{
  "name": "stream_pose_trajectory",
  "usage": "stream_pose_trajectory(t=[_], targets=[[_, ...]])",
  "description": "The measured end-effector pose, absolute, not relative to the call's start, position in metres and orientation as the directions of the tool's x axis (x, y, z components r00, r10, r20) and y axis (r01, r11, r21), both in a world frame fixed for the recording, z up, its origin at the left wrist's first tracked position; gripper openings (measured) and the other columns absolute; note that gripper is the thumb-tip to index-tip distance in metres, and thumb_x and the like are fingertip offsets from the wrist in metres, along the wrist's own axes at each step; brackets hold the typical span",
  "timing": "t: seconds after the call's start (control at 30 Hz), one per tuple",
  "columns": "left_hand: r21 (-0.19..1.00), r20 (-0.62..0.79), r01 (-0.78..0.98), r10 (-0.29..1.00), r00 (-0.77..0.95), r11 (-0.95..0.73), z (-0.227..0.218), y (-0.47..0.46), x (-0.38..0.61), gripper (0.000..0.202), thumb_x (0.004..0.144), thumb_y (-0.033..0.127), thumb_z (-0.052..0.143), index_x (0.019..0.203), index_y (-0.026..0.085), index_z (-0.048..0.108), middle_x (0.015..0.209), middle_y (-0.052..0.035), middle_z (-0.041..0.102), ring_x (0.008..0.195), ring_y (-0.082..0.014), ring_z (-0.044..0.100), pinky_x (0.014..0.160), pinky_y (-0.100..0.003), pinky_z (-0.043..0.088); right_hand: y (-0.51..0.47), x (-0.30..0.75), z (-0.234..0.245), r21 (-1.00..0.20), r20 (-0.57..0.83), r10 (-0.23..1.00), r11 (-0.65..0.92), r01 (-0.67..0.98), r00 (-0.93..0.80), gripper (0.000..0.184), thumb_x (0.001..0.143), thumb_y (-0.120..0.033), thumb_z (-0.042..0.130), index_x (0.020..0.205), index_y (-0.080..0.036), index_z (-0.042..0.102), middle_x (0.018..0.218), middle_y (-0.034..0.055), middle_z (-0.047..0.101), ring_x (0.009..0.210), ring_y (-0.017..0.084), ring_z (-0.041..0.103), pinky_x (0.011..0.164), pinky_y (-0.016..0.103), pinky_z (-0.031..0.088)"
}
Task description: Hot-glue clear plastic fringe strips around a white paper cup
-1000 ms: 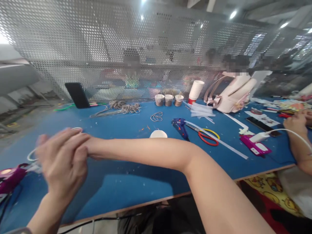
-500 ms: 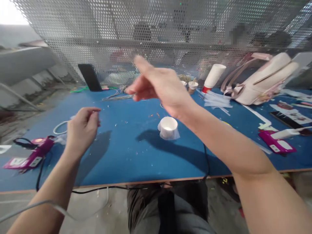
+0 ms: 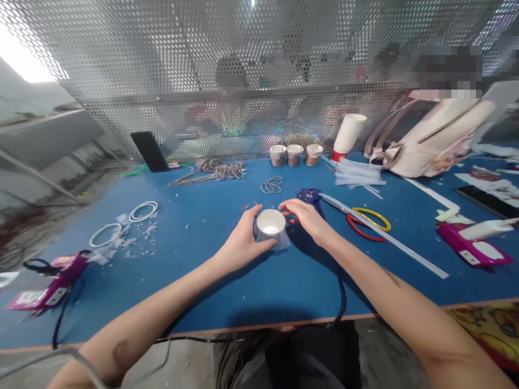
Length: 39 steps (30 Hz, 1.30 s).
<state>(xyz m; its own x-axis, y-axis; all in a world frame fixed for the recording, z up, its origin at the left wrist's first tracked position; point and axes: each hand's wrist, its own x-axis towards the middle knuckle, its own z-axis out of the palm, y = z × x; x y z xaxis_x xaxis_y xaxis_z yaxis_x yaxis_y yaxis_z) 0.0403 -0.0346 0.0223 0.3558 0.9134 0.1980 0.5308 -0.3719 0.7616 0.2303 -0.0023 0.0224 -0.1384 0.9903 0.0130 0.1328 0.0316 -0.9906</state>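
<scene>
A white paper cup [image 3: 271, 222] with a fringe of thin clear strips round its lower part stands upright on the blue table. My left hand [image 3: 243, 237] curves round the cup's left side, thumb across the front and fingers behind. Close to the rim on the right is my right hand [image 3: 306, 219], its fingers bent and apart, holding nothing; whether its fingertips touch the cup I cannot tell. Just beyond that hand lies a blue glue gun [image 3: 310, 193] with a long translucent glue stick [image 3: 385, 235] running from it.
Red [image 3: 367, 229] and yellow rings [image 3: 377, 217] lie under the glue stick. Grey cord [image 3: 221, 168], several cups [image 3: 294, 155], a stack of cups [image 3: 351, 132] and a pale backpack [image 3: 438, 138] line the back. White rings [image 3: 143, 211] and scraps lie left, near a purple power strip [image 3: 60, 281].
My right hand has come down from above the table to the cup's right side. My left hand has moved right, from the table's left side to the cup. The glue gun shows now.
</scene>
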Motion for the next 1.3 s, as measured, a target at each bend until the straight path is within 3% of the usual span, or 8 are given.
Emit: stream_pose_trajectory(t=[0.13,0.37,0.57,0.67,0.8,0.93,1.13,1.3], targets=[[0.809,0.161,0.496,0.930,0.330,-0.315,0.015,-0.034,0.039,0.072,0.069,0.026,0.069,0.133,0.019,0.036,0.137,-0.0149,0.048,0.123,-0.0272,0.049,0.101,-0.043,0.041,-0.013,0.227,0.013,-0.997,-0.013,0.972,0.006,0.080,-0.233,0.020,0.068,-0.020,0.048,0.084,-0.019,0.061,0.089,0.0042,0.068,0.085,0.019,0.063,0.072,0.032,0.049],[0.880,0.212,0.370,0.943,0.256,-0.298,0.016,-0.044,0.026,0.072,0.067,0.020,0.069,0.130,0.020,0.035,0.136,-0.0142,0.047,0.128,-0.0267,0.045,0.108,-0.044,0.033,-0.030,0.217,0.008,-0.997,0.076,0.952,0.067,-0.041,-0.298,0.035,0.065,-0.014,0.050,0.098,-0.020,0.057,0.104,0.0059,0.065,0.102,0.020,0.060,0.091,0.037,0.045],[0.982,0.061,0.162,0.973,0.221,-0.098,0.024,-0.044,0.019,0.071,0.065,0.022,0.072,0.127,0.021,0.037,0.135,-0.0130,0.049,0.126,-0.0271,0.047,0.108,-0.044,0.033,-0.039,0.217,0.010,-0.994,0.090,0.937,0.064,-0.087,-0.337,0.036,0.074,-0.027,0.057,0.108,-0.021,0.052,0.116,0.0105,0.058,0.110,0.023,0.055,0.086,0.040,0.048],[0.993,0.008,0.112,0.981,0.195,-0.030,0.023,-0.045,0.020,0.070,0.064,0.023,0.074,0.125,0.021,0.040,0.134,-0.0123,0.051,0.125,-0.0280,0.047,0.108,-0.044,0.034,-0.045,0.216,0.012,-0.994,0.112,0.945,0.105,-0.039,-0.308,0.045,0.072,-0.035,0.066,0.113,-0.022,0.050,0.121,0.0109,0.056,0.112,0.024,0.053,0.085,0.039,0.048],[0.995,-0.003,0.100,0.978,0.208,-0.018,0.022,-0.050,0.023,0.070,0.065,0.023,0.075,0.126,0.022,0.040,0.133,-0.0119,0.051,0.125,-0.0277,0.047,0.108,-0.043,0.034,-0.050,0.212,0.011,-0.983,0.148,0.959,0.169,0.072,-0.241,0.057,0.067,-0.032,0.075,0.117,-0.023,0.049,0.121,0.0102,0.057,0.109,0.024,0.054,0.085,0.039,0.047],[0.993,0.024,0.102,0.961,0.274,-0.054,0.023,-0.054,0.023,0.075,0.063,0.022,0.076,0.129,0.023,0.038,0.132,-0.0119,0.051,0.123,-0.0281,0.049,0.108,-0.044,0.034,-0.051,0.212,0.010,-0.978,0.150,0.966,0.176,0.111,-0.209,0.054,0.067,-0.026,0.075,0.115,-0.022,0.051,0.114,0.0085,0.060,0.098,0.021,0.057,0.082,0.038,0.049],[0.989,-0.017,0.148,0.963,0.270,-0.024,0.027,-0.054,0.023,0.084,0.060,0.031,0.080,0.133,0.023,0.039,0.131,-0.0116,0.053,0.121,-0.0309,0.050,0.105,-0.046,0.037,-0.050,0.211,0.008,-0.979,0.161,0.961,0.184,0.087,-0.224,0.053,0.067,-0.031,0.076,0.114,-0.022,0.052,0.110,0.0087,0.062,0.094,0.021,0.057,0.082,0.039,0.048],[0.987,-0.075,0.157,0.964,0.255,0.035,0.030,-0.053,0.023,0.081,0.063,0.039,0.078,0.132,0.021,0.041,0.123,-0.0121,0.059,0.113,-0.0293,0.055,0.098,-0.043,0.042,-0.047,0.213,0.008,-0.987,0.159,0.954,0.158,-0.022,-0.256,0.033,0.078,-0.033,0.065,0.107,-0.023,0.054,0.106,0.0070,0.064,0.086,0.017,0.060,0.078,0.035,0.050]])
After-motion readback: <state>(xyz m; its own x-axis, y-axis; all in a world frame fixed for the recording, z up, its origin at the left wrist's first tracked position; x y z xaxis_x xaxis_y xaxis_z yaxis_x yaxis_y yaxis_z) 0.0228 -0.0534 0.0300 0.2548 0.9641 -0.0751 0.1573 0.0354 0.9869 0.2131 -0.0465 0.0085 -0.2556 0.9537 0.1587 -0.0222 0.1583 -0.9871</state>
